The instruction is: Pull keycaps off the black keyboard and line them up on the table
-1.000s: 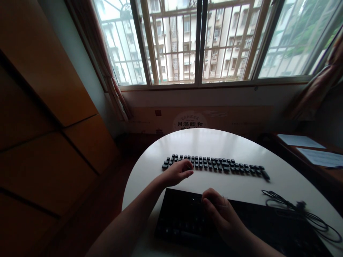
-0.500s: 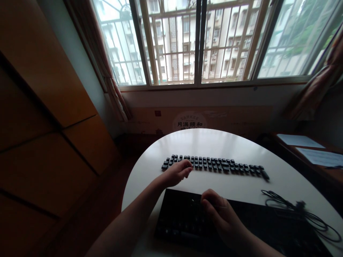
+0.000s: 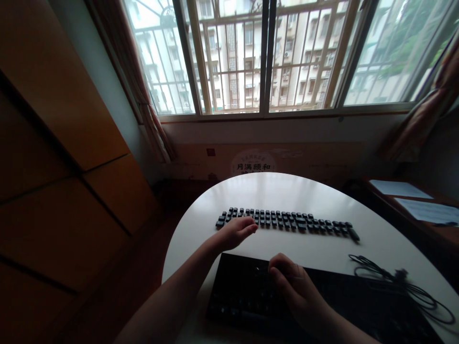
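Note:
A black keyboard (image 3: 344, 291) lies on the near part of a white round table, with many of its keys lost in shadow. Over its left half, my right hand (image 3: 292, 282) is closed on a thin keycap puller (image 3: 258, 270), whose shiny wire end pokes out to the left of the fingers. Loose black keycaps (image 3: 283, 220) stand in rows across the table beyond the keyboard. My left hand (image 3: 236, 232) is at the near side of these rows, thumb and fingers pressed together; anything between them is hidden. It covers some keycaps on the left.
A coiled black cable (image 3: 405, 284) lies on the right of the white table (image 3: 272, 188). Paper sheets (image 3: 426, 210) rest on a brown side table (image 3: 433, 231) at right. A wooden cabinet (image 3: 100, 191) stands left, and a barred window is ahead.
My left thumb and fingers have come closer together near the keycaps. The right hand, keyboard and keycap rows look almost unchanged.

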The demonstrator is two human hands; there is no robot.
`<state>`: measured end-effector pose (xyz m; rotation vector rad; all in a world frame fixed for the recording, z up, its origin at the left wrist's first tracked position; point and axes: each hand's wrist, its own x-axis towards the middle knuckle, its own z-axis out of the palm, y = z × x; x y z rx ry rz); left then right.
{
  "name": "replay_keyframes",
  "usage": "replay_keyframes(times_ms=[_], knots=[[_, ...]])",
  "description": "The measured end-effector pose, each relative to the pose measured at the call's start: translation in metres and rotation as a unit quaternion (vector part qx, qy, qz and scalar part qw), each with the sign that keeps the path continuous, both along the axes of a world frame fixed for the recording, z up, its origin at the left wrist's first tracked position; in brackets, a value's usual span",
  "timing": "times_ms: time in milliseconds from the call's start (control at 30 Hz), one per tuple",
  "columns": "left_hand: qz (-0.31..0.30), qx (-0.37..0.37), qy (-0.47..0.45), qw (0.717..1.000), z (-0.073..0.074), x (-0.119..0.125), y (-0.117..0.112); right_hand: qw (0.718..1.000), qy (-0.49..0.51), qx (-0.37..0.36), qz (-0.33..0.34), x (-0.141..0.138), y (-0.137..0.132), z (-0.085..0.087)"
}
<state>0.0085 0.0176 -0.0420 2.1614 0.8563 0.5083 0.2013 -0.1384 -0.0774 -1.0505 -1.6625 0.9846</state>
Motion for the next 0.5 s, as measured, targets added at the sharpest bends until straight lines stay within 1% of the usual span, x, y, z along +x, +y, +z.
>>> replay_keyframes(times_ms=[200,500], knots=[[0.000,0.008,0.018,1.000,0.0050,0.0009,-0.0024,1.000,-0.002,0.003,0.001,-0.0009,-0.0008,0.0023],[0.001,0.006,-0.001,1.000,0.0024,0.0021,-0.0048,1.000,0.002,0.000,0.004,-0.0006,-0.0008,0.0032]])
